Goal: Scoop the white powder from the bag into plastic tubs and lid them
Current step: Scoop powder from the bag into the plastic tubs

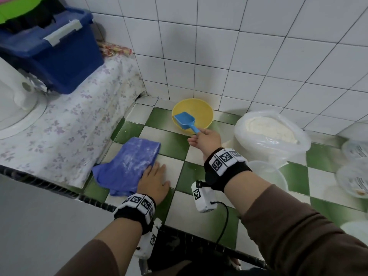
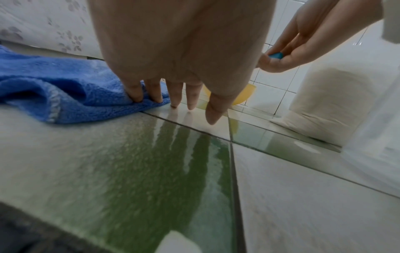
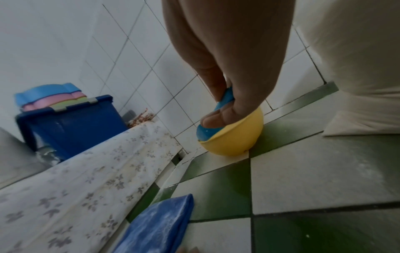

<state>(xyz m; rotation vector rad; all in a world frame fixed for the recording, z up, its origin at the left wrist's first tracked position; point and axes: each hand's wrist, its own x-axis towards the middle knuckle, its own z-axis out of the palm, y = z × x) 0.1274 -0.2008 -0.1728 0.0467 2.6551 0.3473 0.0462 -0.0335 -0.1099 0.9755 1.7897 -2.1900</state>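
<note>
The right hand (image 1: 207, 139) is pinching the blue scoop (image 1: 185, 120) by its handle, its blade lying in the yellow bowl (image 1: 207, 114), left of the powder bag (image 1: 270, 134), probably fetching it for scooping, while the flat-fingered left hand (image 1: 153, 182) is pressing the blue cloth (image 1: 127, 166)

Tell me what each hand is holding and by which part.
Right hand pinches the blue scoop by its handle end, over the yellow bowl. Left hand holds nothing; it rests flat on the blue cloth.

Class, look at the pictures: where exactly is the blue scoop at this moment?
In the head view, the blue scoop lies with its blade inside the yellow bowl by the tiled wall, left of the powder bag; the right hand pinches its handle.
</note>
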